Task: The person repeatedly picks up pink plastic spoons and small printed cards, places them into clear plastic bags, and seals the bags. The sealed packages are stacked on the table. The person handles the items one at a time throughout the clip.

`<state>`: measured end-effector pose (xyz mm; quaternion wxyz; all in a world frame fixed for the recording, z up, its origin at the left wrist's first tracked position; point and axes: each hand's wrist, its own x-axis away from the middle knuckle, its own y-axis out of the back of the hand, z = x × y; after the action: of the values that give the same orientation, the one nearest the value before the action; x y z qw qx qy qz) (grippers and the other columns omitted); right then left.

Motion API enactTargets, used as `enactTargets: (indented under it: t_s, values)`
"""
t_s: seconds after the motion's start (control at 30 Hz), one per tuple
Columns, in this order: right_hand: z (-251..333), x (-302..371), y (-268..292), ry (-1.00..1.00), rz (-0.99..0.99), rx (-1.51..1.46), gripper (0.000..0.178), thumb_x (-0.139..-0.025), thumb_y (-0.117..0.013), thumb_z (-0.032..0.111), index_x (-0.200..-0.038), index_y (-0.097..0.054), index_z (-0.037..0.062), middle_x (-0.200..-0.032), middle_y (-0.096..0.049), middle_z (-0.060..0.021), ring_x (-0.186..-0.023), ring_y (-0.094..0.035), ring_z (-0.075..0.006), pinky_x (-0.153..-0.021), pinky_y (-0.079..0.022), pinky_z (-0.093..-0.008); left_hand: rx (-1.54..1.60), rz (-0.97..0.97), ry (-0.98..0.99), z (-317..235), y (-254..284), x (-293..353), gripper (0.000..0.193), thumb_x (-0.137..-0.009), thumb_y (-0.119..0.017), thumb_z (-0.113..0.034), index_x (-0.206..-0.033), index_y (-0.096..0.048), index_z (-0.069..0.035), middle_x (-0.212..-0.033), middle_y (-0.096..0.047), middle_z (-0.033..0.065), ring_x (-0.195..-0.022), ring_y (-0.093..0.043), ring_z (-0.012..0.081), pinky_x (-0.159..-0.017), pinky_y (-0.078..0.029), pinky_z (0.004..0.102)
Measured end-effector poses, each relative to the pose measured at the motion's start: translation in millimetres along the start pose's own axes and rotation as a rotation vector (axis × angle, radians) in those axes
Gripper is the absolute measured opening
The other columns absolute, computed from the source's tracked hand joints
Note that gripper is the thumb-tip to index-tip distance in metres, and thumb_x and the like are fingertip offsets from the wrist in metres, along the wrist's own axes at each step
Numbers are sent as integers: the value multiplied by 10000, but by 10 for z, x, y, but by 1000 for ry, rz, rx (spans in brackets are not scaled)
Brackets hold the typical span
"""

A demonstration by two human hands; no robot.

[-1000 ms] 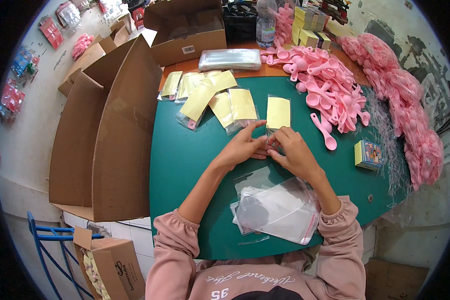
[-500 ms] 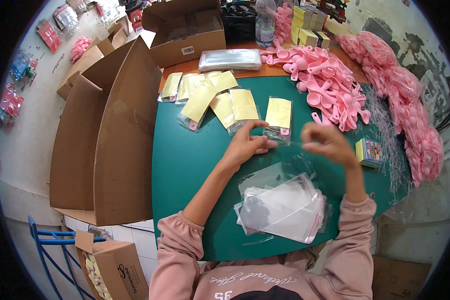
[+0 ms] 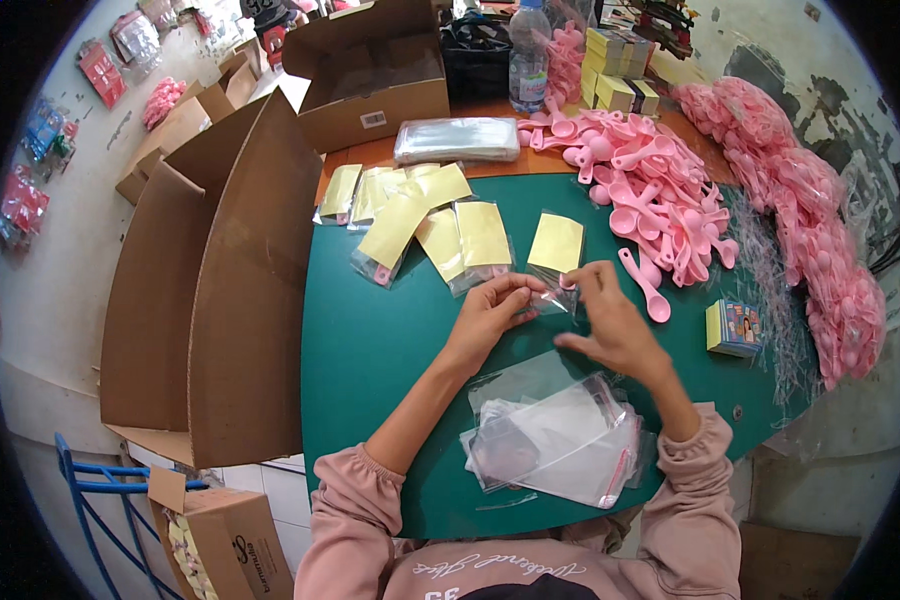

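My left hand [image 3: 495, 315] pinches the near end of a clear plastic bag [image 3: 555, 300]. Inside that bag are a pale yellow card [image 3: 557, 243] and a pink measuring spoon, whose handle end shows below the card. At the bag's right side is my right hand [image 3: 618, 325], thumb and fingers apart, with the fingertips close to or touching the plastic. Nearer to me lies a loose stack of clear bags [image 3: 550, 440]. Several similar bagged yellow cards [image 3: 395, 225] overlap at the far left of the green table [image 3: 370, 350].
A heap of pink spoons [image 3: 660, 200] lies at the far right, one loose spoon [image 3: 647, 287] at its near edge. A small card stack [image 3: 735, 328] sits to the right. Large cardboard boxes [image 3: 250, 290] stand left; a plastic bottle [image 3: 528, 60] stands at the back.
My right hand has come left to the bag, its curled fingers spreading. The left hand now pinches the bag's near end. A spoon lies apart from the heap's near edge.
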<state>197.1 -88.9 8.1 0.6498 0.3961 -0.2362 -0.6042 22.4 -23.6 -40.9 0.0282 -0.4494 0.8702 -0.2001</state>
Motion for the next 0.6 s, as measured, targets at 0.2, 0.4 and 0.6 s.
enactTargets:
  t_s: [0.2,0.4,0.6]
  values:
    - [-201,51,-167,-50,-318,-389,153,-732,-587,-56,-873,-536,-25,-918,-448,-92,-767,-552,-189,-660,-485,-280,-30,10,-28,-162,-26,8,276,-871,-494,-92,-1139,-432,-83,-971,-577,63,-833,-604,120,-694,-481,225]
    - [-304,98,-158,-134,-229,-630,110,-792,-589,-8,-881,-530,-35,-934,-447,-60,-775,-518,-101,-639,-492,-219,-981,-7,-386,-84,-49,23,223,-785,-581,-14,-996,-515,-36,-934,-514,40,-779,-561,97,-516,-450,208]
    - [-425,109,-222,-239,-136,-892,101,-809,-593,10,-866,-523,-35,-857,-523,-51,-735,-555,-83,-631,-482,-204,-774,-48,-229,-119,-54,-10,123,-791,-602,-69,-901,-551,-49,-851,-581,48,-745,-594,131,-560,-473,249]
